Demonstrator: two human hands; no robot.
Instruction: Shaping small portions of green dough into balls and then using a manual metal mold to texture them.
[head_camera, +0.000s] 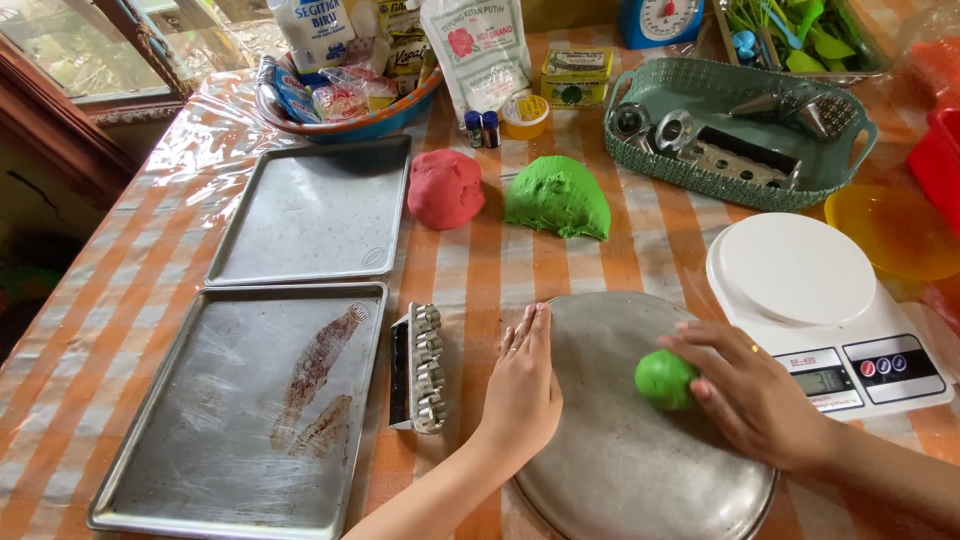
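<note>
We see the right hand (750, 395) w/ fingers curled over a small green dough ball (664, 379), gripping it from the side; the ball sits on the round metal tray (620, 460), near its right edge. The left hand (522, 385) lies flat, fingers together & straight, on the left rim of the same tray, holding nothing.

Containers: the teal plastic basket (845, 165) w/ woven-look walls holds shiny metal parts, incl. round ring pieces & a long perforated block. The blue bowl (370, 125) at the back is full of plastic packets & bags. Behind the basket, a metal tray holds green plastic tools (800, 35), only partly in view.

Materials & shapes: two rectangular baking trays at left, the far one (315, 210) is dull grey & plain, the near one (245, 400) is scratched w/ brownish stains. Between the near tray & the round tray stands a metal cutter block (420, 368) w/ a row of small knobs. On the cloth, approx. in the middle, a red dough lump (445, 188) & a bigger green dough lump (557, 197), both soft & matte, just beside each other. The white kitchen scale (820, 310) w/ round smooth plate is right of the round tray, its display is lit. The table has an orange-white checked cloth (120, 320) under clear glossy plastic.
</note>
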